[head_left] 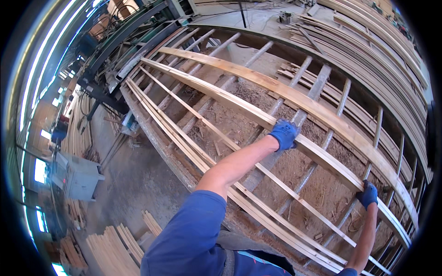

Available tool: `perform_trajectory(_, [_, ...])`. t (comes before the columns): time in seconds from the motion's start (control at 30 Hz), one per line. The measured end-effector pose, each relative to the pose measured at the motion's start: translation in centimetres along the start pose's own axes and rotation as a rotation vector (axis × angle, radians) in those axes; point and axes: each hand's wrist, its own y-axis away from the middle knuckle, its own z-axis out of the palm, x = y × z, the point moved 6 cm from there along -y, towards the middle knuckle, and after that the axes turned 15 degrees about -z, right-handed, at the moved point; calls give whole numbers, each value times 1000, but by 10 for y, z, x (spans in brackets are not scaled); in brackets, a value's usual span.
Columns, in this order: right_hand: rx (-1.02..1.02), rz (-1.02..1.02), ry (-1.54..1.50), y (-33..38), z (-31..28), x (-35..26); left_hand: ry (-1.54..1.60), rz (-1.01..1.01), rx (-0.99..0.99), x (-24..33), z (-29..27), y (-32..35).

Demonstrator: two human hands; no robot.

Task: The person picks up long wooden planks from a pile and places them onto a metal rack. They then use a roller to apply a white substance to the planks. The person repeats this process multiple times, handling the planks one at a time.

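In the head view, the left hand (pixel 284 134), in a blue glove, grasps the plank (pixel 329 161) from above; its fingers bend around the wood, but their tips are hard to make out. The right hand (pixel 368 195), gloved also, grasps the same plank further to the right; its fingers are curled over it, and their ends are hidden. How firmly each hand presses, I cannot tell. The plank lies across the metal rollers (pixel 258 54), between a wide board (pixel 294 95) on the far side and a thin strip (pixel 212 127) on the near side. The left forearm (pixel 246 159) covers a part of this strip and of the near strips (pixel 258 213), whose right ends are cut off or lost at the lower edge. Under the rollers lie wood chips (pixel 327 184). At the left, a grey cabinet (pixel 78 175) stands in poor light, and its details are unclear.
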Motion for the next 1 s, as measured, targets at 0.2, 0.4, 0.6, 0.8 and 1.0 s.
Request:
perform_trajectory(0.2, [-50,68,-88,-5,12,29,93,55,-4,-3,-9,-8])
perform_trajectory(0.4, [-315,137,80,-35,2,27,137,90,-190,-11,-13,-31])
perform_trajectory(0.6, [-397,184,144,-43,9,35,131,127,-225,-17,2,-47])
perform_trajectory(0.8, [-517,267,172,-51,11,45,131,133,-289,-16,9,-61])
perform_trajectory(1.0, [-524,259,226,-49,16,56,140,138,-364,-14,9,-68])
